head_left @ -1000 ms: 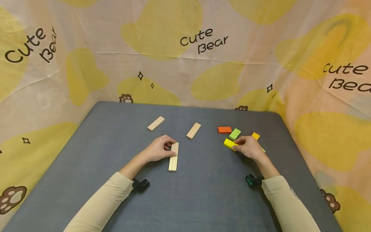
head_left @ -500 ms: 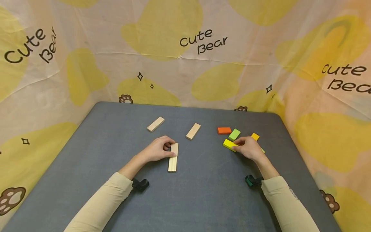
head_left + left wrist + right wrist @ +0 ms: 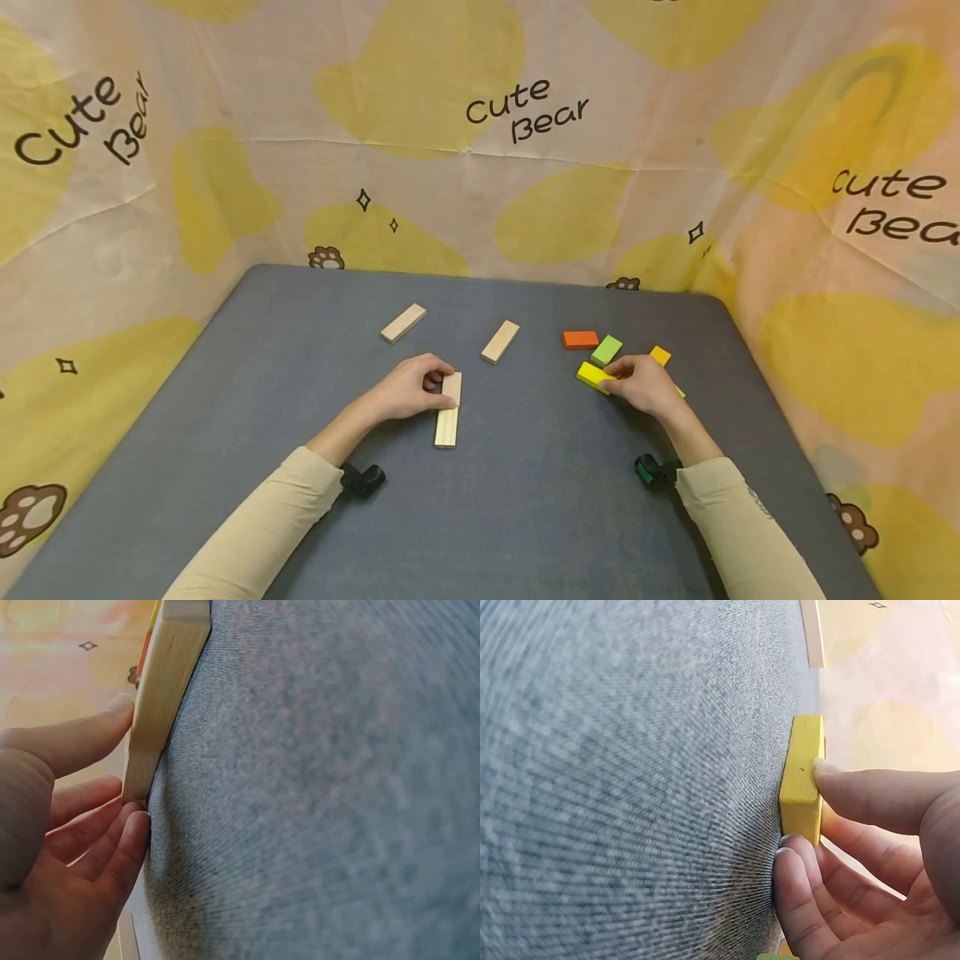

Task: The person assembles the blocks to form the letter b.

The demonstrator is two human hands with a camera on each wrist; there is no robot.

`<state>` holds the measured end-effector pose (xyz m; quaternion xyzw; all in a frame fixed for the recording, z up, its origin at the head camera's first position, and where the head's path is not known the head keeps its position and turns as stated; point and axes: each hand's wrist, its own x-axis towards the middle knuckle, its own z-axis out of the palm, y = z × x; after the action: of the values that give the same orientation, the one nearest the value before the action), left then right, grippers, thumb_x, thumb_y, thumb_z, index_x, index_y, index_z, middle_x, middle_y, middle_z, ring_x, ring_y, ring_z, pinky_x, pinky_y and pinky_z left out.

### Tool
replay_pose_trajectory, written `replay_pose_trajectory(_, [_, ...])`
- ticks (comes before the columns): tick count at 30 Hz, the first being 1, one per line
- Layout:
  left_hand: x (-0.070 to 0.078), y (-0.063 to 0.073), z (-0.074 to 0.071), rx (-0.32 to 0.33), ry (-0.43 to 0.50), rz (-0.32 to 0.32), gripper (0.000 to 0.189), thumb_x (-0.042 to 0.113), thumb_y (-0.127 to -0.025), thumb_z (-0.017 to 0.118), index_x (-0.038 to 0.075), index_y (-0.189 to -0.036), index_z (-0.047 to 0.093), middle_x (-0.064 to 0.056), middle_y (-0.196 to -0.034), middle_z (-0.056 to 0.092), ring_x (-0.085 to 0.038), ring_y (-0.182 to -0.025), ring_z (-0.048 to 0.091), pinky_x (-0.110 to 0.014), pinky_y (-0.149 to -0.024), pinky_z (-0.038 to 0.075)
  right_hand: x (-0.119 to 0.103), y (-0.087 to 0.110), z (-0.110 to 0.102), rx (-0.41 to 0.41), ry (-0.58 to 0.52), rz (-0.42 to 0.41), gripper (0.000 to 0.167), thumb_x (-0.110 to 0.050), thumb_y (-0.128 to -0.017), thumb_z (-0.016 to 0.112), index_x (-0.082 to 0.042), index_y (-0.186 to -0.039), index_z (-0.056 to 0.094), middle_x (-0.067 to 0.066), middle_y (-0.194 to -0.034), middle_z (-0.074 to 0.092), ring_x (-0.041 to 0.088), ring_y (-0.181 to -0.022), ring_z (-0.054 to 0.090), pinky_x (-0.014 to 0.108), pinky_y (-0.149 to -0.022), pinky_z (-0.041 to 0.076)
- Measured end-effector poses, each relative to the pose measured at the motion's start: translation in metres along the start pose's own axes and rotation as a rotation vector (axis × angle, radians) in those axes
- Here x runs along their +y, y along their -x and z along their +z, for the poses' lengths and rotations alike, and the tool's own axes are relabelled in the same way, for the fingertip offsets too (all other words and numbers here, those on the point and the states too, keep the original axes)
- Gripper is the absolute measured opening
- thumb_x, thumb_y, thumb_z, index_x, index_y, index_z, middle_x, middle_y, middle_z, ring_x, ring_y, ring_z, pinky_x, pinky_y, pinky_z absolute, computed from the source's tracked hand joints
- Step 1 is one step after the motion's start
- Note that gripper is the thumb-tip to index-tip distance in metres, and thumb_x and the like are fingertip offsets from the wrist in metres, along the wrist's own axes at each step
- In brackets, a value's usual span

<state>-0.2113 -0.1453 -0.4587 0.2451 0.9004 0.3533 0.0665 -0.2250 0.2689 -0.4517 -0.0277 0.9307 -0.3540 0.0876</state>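
Note:
Two pale wooden blocks lie flat end to end, forming one strip at the middle of the table. My left hand (image 3: 411, 390) comes from the left and holds the far wooden block (image 3: 452, 385). Its thumb is by the joint with the near block (image 3: 446, 429), and the other fingertips are at the far end, as the left wrist view shows on the wood (image 3: 161, 690). On the right, my right hand (image 3: 643, 385) pinches one end of a yellow block (image 3: 592, 375). In the right wrist view, the thumb presses the yellow block's face (image 3: 801, 761) and fingertips touch its end.
Farther back lie two separate wooden blocks, one left (image 3: 403, 323) and one nearer the middle (image 3: 499, 342). Around the right hand are a red-orange block (image 3: 580, 340), a green block (image 3: 607, 350) and an orange-yellow block (image 3: 660, 356). Patterned cloth walls (image 3: 465, 150) border the grey table (image 3: 525, 500).

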Motion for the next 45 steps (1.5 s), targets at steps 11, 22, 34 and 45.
replay_pose_trajectory(11, [-0.002,-0.003,-0.005,0.037,-0.023,0.029,0.041,0.022,-0.088,0.081,0.001,-0.121,0.07,-0.01,-0.11,0.067,-0.022,-0.097,0.064,-0.036,-0.084,0.053,-0.001,0.001,0.0,0.001,-0.005,0.003,0.036,-0.017,-0.091,0.076,0.005,-0.118,0.071,0.017,-0.106,0.067,0.027,-0.09,0.059,0.036,-0.075,0.049])
replay_pose_trajectory(22, [-0.014,-0.011,-0.022,0.209,-0.052,0.025,0.028,0.02,-0.096,0.072,0.0,-0.116,0.072,-0.011,-0.108,0.068,-0.027,-0.096,0.065,-0.046,-0.084,0.053,-0.005,-0.001,-0.002,0.01,-0.008,-0.022,0.034,-0.017,-0.091,0.076,0.005,-0.118,0.071,0.017,-0.106,0.067,0.027,-0.088,0.058,0.037,-0.074,0.049])
replay_pose_trajectory(34, [-0.041,-0.024,-0.043,0.347,-0.19,-0.095,0.03,0.02,-0.098,0.068,-0.001,-0.118,0.072,-0.021,-0.123,0.065,-0.041,-0.115,0.053,-0.056,-0.098,0.041,-0.001,0.002,-0.002,0.011,-0.009,-0.013,0.034,-0.017,-0.091,0.077,0.004,-0.116,0.072,0.016,-0.104,0.067,0.027,-0.088,0.058,0.036,-0.074,0.049])
replay_pose_trajectory(45, [-0.057,-0.02,-0.046,0.312,-0.135,-0.211,0.044,0.02,-0.099,0.064,-0.006,-0.135,0.06,-0.027,-0.134,0.057,-0.045,-0.127,0.048,-0.058,-0.105,0.037,-0.001,-0.001,-0.001,-0.004,-0.002,0.002,0.035,-0.019,-0.091,0.077,0.004,-0.117,0.071,0.016,-0.105,0.067,0.027,-0.089,0.058,0.037,-0.075,0.049])
